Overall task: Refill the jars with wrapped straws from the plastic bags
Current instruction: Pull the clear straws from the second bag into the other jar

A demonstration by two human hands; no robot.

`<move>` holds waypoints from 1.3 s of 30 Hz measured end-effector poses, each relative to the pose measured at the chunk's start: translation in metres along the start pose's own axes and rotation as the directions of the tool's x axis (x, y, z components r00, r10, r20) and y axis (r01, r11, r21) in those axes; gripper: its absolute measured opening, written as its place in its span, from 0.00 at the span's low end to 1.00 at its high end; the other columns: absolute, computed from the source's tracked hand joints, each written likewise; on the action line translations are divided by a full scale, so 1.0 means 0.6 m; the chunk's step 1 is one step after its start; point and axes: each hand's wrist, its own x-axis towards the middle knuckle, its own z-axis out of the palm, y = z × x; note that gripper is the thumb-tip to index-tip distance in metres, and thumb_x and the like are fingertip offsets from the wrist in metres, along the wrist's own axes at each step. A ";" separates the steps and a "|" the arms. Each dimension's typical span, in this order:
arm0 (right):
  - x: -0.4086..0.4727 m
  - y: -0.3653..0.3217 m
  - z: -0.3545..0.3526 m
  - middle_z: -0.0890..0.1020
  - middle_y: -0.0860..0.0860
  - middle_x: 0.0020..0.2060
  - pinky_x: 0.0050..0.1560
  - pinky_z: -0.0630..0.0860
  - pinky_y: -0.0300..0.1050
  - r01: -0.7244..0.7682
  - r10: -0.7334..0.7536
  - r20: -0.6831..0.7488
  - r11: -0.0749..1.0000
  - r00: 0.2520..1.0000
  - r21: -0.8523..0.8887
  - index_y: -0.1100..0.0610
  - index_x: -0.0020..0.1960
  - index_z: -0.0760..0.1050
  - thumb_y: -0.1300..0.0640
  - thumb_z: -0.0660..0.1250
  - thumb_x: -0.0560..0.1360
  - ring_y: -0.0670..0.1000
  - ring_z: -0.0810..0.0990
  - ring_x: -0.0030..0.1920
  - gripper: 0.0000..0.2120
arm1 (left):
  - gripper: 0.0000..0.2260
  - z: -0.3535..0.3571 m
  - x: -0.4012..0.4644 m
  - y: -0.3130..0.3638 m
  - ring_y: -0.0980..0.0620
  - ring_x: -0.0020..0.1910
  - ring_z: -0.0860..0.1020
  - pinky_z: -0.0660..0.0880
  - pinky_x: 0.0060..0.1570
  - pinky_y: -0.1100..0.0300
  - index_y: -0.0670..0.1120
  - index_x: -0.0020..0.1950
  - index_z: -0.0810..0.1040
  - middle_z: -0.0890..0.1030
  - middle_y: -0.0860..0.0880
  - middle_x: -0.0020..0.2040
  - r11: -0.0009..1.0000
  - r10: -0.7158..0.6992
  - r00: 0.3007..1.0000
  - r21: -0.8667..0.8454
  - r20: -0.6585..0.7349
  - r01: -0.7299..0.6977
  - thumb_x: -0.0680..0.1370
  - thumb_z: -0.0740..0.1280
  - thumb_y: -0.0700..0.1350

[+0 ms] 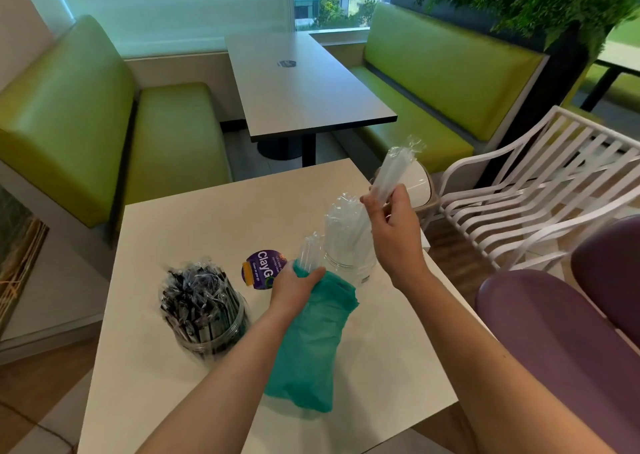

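Pinching a small bundle of clear wrapped straws (394, 173), the right hand (393, 226) is raised above the far right part of the counter (180, 232), thumb and fingers curled round the bundle's lower end, the upper end tilted up and to the right. Directly below and left of this hand stands a clear jar (349, 242) already holding clear wrapped straws upright. The left hand (294, 285) grips the mouth of a teal plastic bag (311, 342), fingers curled round the gathered opening; more clear wrapped straws (310, 251) protrude from that opening, just beside the clear jar. The bag lies on the counter, its length running toward the near edge.

Left of the bag, apart from it, stands a second jar (207, 325) packed with dark wrapped straws (199, 291), their tops splayed. A round purple sticker (259, 268) lies flat on the counter between the two jars, partly hidden by the left hand.

Beyond the counter: a white slatted chair (540, 190) on the right, green bench seats (86, 124) and a grey table (298, 83) behind.
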 end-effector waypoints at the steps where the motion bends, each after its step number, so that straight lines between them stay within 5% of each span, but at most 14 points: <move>1: -0.001 0.006 0.004 0.77 0.51 0.48 0.43 0.78 0.36 -0.004 0.004 0.017 0.999 1.000 -0.035 0.50 0.56 0.68 0.48 0.62 0.80 0.50 0.79 0.46 0.08 | 0.20 -0.001 0.000 0.001 0.52 0.47 0.77 0.71 0.38 0.63 0.45 0.63 0.74 0.79 0.49 0.51 1.000 -0.006 1.000 -0.007 -0.005 0.006 0.76 0.70 0.54; 12: 0.002 0.068 0.033 0.80 0.49 0.57 0.51 0.79 0.45 -0.023 0.114 0.182 0.899 0.977 -0.437 0.54 0.61 0.76 0.47 0.68 0.76 0.48 0.79 0.50 0.17 | 0.20 -0.010 0.004 0.009 0.49 0.48 0.80 0.79 0.49 0.54 0.45 0.60 0.76 0.82 0.48 0.50 0.997 -0.001 1.000 -0.080 -0.031 -0.001 0.74 0.72 0.55; 17: 0.018 0.034 0.034 0.73 0.47 0.63 0.51 0.71 0.36 0.043 -0.004 0.114 0.939 0.993 -0.342 0.49 0.68 0.66 0.47 0.74 0.71 0.46 0.75 0.58 0.30 | 0.19 -0.017 0.002 0.010 0.50 0.48 0.80 0.78 0.45 0.56 0.46 0.60 0.76 0.81 0.48 0.50 0.994 -0.008 0.999 -0.108 -0.037 0.004 0.74 0.72 0.55; 20: 0.027 0.012 0.035 0.75 0.48 0.62 0.53 0.71 0.35 0.118 -0.100 0.082 0.959 0.992 -0.257 0.47 0.68 0.67 0.49 0.71 0.74 0.45 0.76 0.56 0.25 | 0.20 -0.019 0.003 0.009 0.48 0.49 0.80 0.78 0.51 0.51 0.45 0.59 0.76 0.81 0.48 0.50 0.993 -0.014 0.999 -0.114 -0.047 0.009 0.74 0.73 0.54; 24: 0.028 0.033 0.037 0.78 0.49 0.59 0.53 0.69 0.32 0.197 -0.143 0.163 0.899 0.976 -0.391 0.53 0.62 0.77 0.55 0.67 0.78 0.49 0.79 0.55 0.12 | 0.17 -0.020 0.000 0.008 0.49 0.49 0.79 0.76 0.47 0.56 0.46 0.58 0.75 0.80 0.48 0.50 0.992 -0.017 0.999 -0.127 -0.043 0.012 0.75 0.72 0.54; 29: 0.013 0.073 0.039 0.76 0.51 0.58 0.55 0.70 0.33 0.198 -0.092 0.232 0.848 0.968 -0.492 0.58 0.62 0.79 0.55 0.66 0.79 0.51 0.79 0.53 0.14 | 0.18 -0.021 0.002 0.005 0.48 0.49 0.80 0.78 0.54 0.49 0.46 0.58 0.76 0.81 0.47 0.50 0.985 -0.023 0.999 -0.172 -0.033 0.017 0.74 0.73 0.54; 34: 0.008 0.063 0.047 0.74 0.49 0.59 0.54 0.73 0.34 0.316 -0.228 0.236 0.824 0.945 -0.469 0.52 0.66 0.76 0.54 0.65 0.79 0.48 0.78 0.52 0.15 | 0.18 -0.022 0.001 0.001 0.48 0.50 0.81 0.79 0.55 0.49 0.48 0.58 0.76 0.82 0.47 0.51 0.970 -0.045 0.999 -0.240 0.007 0.046 0.73 0.73 0.55; 39: 0.004 0.081 0.055 0.78 0.52 0.54 0.55 0.80 0.45 0.376 -0.213 0.334 0.733 0.918 -0.567 0.59 0.62 0.79 0.59 0.65 0.79 0.52 0.79 0.52 0.13 | 0.22 -0.026 -0.002 -0.006 0.47 0.51 0.82 0.80 0.55 0.48 0.47 0.59 0.77 0.83 0.46 0.51 0.957 -0.063 0.997 -0.282 0.046 0.073 0.71 0.75 0.57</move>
